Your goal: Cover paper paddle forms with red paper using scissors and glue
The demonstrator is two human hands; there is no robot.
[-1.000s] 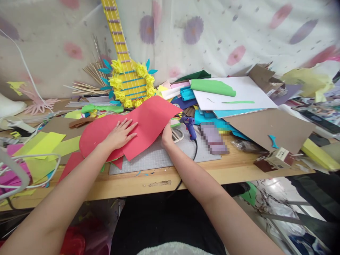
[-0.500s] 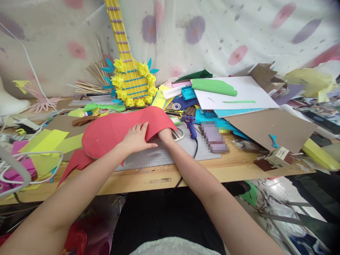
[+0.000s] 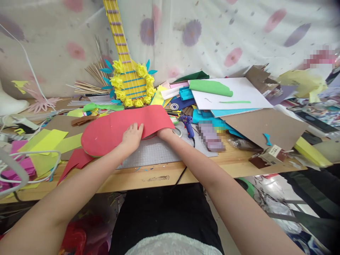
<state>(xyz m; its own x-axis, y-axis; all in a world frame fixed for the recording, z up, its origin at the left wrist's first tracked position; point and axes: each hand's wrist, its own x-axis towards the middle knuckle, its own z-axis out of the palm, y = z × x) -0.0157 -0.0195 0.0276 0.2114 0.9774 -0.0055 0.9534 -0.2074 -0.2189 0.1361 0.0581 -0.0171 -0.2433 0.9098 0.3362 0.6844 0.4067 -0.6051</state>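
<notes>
On the red paper (image 3: 106,129), a large rounded shape, my left hand (image 3: 132,137) lies palm down with its fingers on the surface. The paper's right part rises and bends over my right hand (image 3: 165,134). Only the back and wrist of that hand show; its fingers are hidden beneath the sheet, so what they touch or hold is unclear. Just past its wrist, a pale loop (image 3: 178,132), apparently a scissors handle, shows partly. A grey cutting mat (image 3: 148,152) lies under the paper. Red scraps (image 3: 75,161) stick out at the left.
A purple glue gun (image 3: 188,124) stands right of the paper, beside a blurred phone-like object (image 3: 211,137). A yellow paper guitar (image 3: 132,81) with flowers leans at the back. White board (image 3: 239,94), brown cardboard (image 3: 268,125) and yellow-green sheets (image 3: 49,141) cover the table's sides.
My left hand's thumb has drawn in from its spread position. My right hand has slipped a little under the red paper's edge. The view has shifted slightly.
</notes>
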